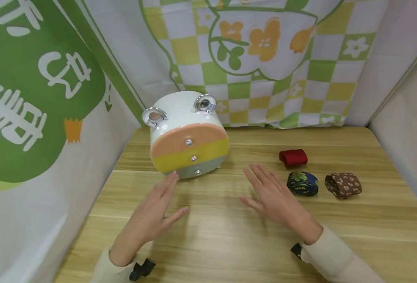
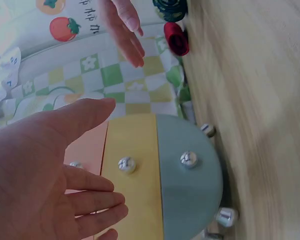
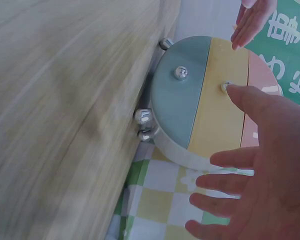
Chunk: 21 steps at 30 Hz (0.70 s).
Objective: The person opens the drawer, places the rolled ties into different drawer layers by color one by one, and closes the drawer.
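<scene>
A small white round-sided drawer box stands at the back left of the table, with two silver rings on top. Its front has three bands, orange, yellow and grey-blue, each with a silver knob. My left hand is held in front of the box, fingers straight and thumb spread, holding nothing. Over the table to the right, my right hand also has extended fingers and is free of any object. Nearest to it lies a rolled navy necktie with green leaves.
Behind the navy roll sits a rolled red necktie; to its right is a rolled brown flowered necktie. The wooden table meets a checked cloth at the back. White and green cloth hangs along the left side.
</scene>
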Each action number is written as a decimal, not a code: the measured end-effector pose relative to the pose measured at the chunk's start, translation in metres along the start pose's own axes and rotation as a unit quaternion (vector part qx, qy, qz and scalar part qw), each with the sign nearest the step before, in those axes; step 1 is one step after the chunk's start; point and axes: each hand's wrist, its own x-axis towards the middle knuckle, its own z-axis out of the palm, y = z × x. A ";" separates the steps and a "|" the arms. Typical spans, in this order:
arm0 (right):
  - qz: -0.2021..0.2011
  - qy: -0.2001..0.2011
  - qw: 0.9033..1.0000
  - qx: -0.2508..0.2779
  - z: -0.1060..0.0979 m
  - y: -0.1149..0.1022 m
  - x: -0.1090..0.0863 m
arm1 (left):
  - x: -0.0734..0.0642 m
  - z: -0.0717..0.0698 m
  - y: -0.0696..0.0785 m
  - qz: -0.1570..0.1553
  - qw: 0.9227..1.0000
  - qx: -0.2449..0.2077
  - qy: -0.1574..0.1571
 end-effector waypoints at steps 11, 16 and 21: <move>-0.025 0.102 0.994 0.041 -0.014 -0.023 0.025 | -0.003 -0.027 -0.027 -0.043 0.994 -0.023 0.096; -0.042 0.150 0.987 0.050 -0.015 -0.036 0.041 | -0.001 -0.038 -0.040 -0.056 0.990 -0.038 0.127; -0.062 0.192 0.977 0.064 -0.016 -0.044 0.056 | 0.008 -0.042 -0.053 -0.074 0.985 -0.087 0.133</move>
